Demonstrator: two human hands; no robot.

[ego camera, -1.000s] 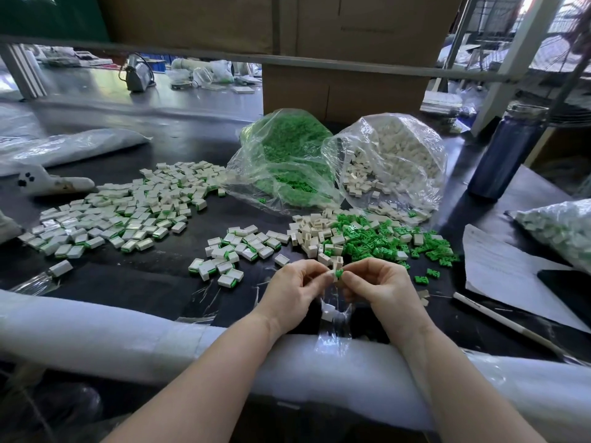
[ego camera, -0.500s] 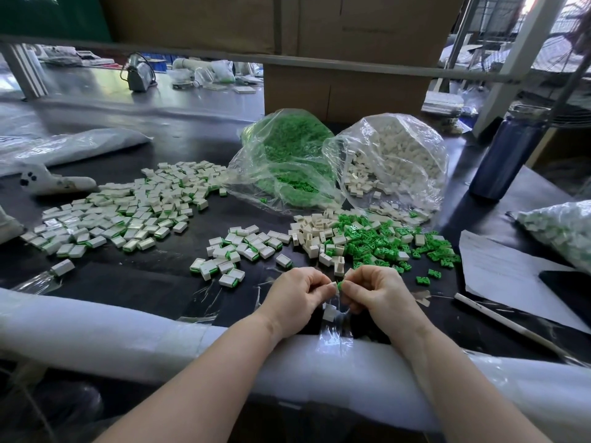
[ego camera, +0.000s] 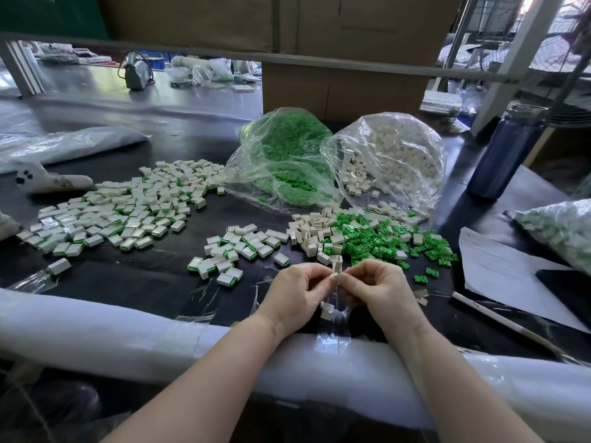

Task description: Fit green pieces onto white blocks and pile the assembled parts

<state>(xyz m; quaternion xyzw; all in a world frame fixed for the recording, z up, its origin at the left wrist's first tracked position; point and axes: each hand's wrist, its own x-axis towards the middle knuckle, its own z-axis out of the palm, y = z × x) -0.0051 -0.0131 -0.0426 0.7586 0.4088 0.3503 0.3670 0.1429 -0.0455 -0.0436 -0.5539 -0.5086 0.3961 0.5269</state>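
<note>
Between the two sets of fingertips, low in the middle of the black table, a small white block is pinched from both sides. The left hand curls its fingers round the block's left side; the right hand meets it with thumb and forefinger pressed together on the right side. Whether a green piece already sits in the block is too small to tell. Just under the fingertips another white block lies on a scrap of clear film.

Just beyond the fingers lies a mixed heap: loose white blocks on its left, loose green pieces on its right, a few green ones strayed out toward the right of the right hand. To the left of the left hand's fingers sits a small cluster of assembled parts, white with green edges. Farther left and beyond spreads the large pile of assembled parts.

Behind the mixed heap two clear bags lie open toward the hands: a bag of green pieces on the left and a bag of white blocks touching it on the right. Well to the right of the fingers rests a sheet of paper, with a dark blue bottle standing beyond it and another filled bag at the frame's edge. Nearest the person, under both forearms, a white padded roll runs along the table's edge.
</note>
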